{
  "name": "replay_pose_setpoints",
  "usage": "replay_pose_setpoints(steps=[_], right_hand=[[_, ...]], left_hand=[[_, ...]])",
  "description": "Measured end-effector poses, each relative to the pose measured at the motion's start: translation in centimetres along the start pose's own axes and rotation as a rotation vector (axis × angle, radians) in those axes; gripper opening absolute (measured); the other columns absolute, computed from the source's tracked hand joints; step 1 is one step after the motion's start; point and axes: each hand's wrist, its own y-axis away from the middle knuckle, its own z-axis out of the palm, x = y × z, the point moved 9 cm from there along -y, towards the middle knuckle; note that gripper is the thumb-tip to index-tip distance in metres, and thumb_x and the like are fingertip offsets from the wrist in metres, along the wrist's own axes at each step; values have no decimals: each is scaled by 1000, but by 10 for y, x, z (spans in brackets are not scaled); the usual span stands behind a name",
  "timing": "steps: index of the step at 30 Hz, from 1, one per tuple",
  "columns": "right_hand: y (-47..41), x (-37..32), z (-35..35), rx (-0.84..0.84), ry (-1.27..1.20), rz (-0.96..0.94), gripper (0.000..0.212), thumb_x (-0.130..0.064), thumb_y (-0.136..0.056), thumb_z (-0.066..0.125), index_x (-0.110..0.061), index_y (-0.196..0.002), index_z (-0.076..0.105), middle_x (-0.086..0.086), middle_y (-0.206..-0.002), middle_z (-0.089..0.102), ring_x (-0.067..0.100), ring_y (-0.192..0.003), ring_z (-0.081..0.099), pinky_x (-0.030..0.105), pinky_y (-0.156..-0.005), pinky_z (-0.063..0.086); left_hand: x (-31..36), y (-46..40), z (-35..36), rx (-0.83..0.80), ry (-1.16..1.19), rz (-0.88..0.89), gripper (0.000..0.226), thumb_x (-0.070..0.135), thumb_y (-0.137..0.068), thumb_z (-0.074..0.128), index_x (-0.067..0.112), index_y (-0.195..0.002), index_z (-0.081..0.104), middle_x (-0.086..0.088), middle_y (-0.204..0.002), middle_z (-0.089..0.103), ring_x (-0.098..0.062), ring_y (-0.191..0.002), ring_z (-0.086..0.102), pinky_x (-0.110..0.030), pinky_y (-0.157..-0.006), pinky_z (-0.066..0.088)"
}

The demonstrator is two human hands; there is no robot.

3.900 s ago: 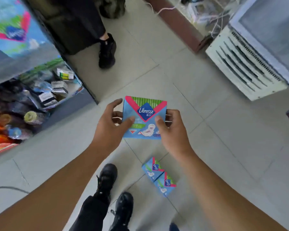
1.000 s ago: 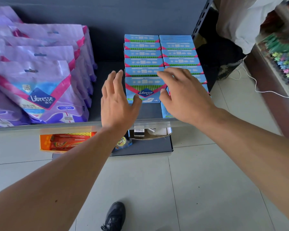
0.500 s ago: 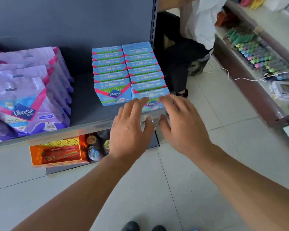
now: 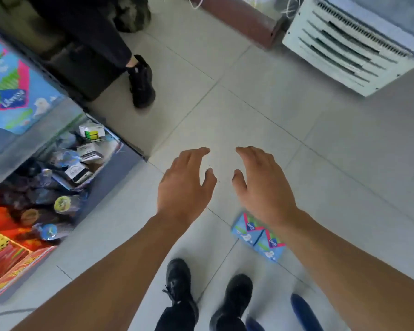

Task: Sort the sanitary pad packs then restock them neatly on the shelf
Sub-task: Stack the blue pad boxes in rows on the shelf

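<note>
Hovering above the tiled floor point(image 4: 261, 120), the left hand point(image 4: 185, 185) and right hand point(image 4: 263, 187) are held side by side with a gap between them, fingers relaxed and slightly bent, and neither holds anything. Two blue sanitary pad packs point(image 4: 257, 237) lie on the floor near the person, touching each other, just under the right wrist and partly hidden by it. Near them, lower in view, stand the person's own black shoes point(image 4: 208, 290), with a blue object point(image 4: 304, 311) on the floor to their right; what it is cannot be told.

Along the left runs the shelf unit point(image 4: 46, 137); its grey edge cuts diagonally, and its near corner ends just left of the left hand. On the upper level sits a blue pack point(image 4: 12, 96) at the shelf's front edge. The lower level point(image 4: 58, 185) is crowded with small boxes, bottles and red and yellow cartons.

Far left, another person's black shoe point(image 4: 141, 84) rests on the tiles beside the shelf end. Far right stands a white louvred appliance point(image 4: 339, 51). Between these lies a broad stretch of bare tile beyond the hands.
</note>
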Motion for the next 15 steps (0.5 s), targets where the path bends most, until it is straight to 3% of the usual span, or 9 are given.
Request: replay_pose_setpoints(steps=[9, 15], right_hand=[[163, 221, 71, -222, -251, 683, 52, -23, -96, 46, -17, -146, 34, 8, -145, 39, 28, -125, 45, 39, -95, 42], [228, 290, 186, -338, -425, 879, 49, -24, -96, 51, -14, -142, 37, 11, -134, 48, 30, -119, 51, 34, -90, 41]], left_hand=[[51, 62, 203, -510, -151, 22, 38, 34, -97, 49, 34, -134, 44, 10, -129, 52, -10, -107, 57, -32, -83, 51], [-3, 86, 339, -722, -167, -114, 40, 29, -92, 58, 22, -130, 50, -4, -120, 59, -23, -108, 59, -39, -93, 48]])
